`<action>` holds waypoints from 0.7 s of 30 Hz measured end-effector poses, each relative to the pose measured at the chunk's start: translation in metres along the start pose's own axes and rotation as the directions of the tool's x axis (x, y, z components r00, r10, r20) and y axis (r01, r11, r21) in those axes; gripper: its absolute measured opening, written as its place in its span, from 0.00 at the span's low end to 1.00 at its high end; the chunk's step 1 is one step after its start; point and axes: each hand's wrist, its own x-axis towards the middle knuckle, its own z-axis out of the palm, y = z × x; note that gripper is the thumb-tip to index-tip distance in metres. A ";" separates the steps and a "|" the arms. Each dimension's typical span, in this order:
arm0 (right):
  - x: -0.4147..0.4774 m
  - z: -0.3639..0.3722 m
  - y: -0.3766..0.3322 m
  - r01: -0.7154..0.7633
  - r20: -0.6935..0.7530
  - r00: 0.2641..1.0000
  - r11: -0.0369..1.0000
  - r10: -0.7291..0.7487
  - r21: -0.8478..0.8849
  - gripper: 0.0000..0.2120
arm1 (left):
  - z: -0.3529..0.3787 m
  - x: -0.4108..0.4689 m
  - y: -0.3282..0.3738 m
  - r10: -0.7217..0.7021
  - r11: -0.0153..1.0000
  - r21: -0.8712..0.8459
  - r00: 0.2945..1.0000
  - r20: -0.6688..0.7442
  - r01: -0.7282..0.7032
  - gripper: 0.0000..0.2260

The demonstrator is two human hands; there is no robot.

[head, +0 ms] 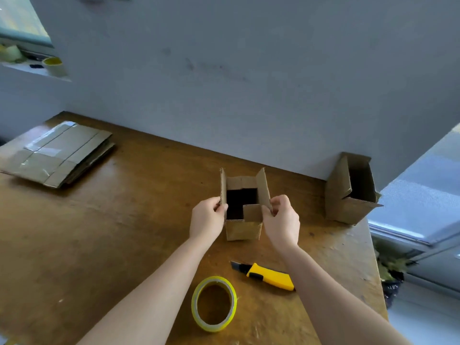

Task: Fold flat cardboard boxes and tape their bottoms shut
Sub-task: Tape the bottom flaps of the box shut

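A small cardboard box (pixel 243 229) stands upright on the wooden table (pixel 99 232) with its flaps open at the top. My left hand (pixel 207 219) pinches its left flap. My right hand (pixel 282 220) pinches its right flap. The near flap is bent partly inward over the dark opening, and the far flap also leans inward. A roll of yellow-rimmed tape (pixel 214 303) lies flat on the table near me, between my forearms. A yellow utility knife (pixel 267 276) lies just right of the roll, partly under my right forearm.
A stack of flat cardboard boxes (pixel 56 153) lies at the table's far left. Another folded box (pixel 351 189) rests on its side at the far right against the wall. The table's right edge drops off beside a window.
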 end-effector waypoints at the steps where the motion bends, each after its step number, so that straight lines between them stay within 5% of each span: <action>1: 0.005 -0.005 0.003 0.002 -0.027 1.000 1.000 -0.002 0.001 0.09 | 0.006 0.005 0.007 0.021 1.000 0.019 0.999 0.037 -0.022 0.19; 9: 0.044 -0.057 0.037 -0.016 -0.167 0.986 0.995 -0.001 -0.098 0.12 | 0.074 0.041 0.064 0.158 0.984 0.038 0.951 0.265 -0.174 0.20; 21: 0.106 -0.100 0.065 -0.125 -0.310 0.950 0.951 0.032 -0.284 0.11 | 0.150 0.084 0.120 0.225 0.938 0.179 0.913 0.339 -0.298 0.20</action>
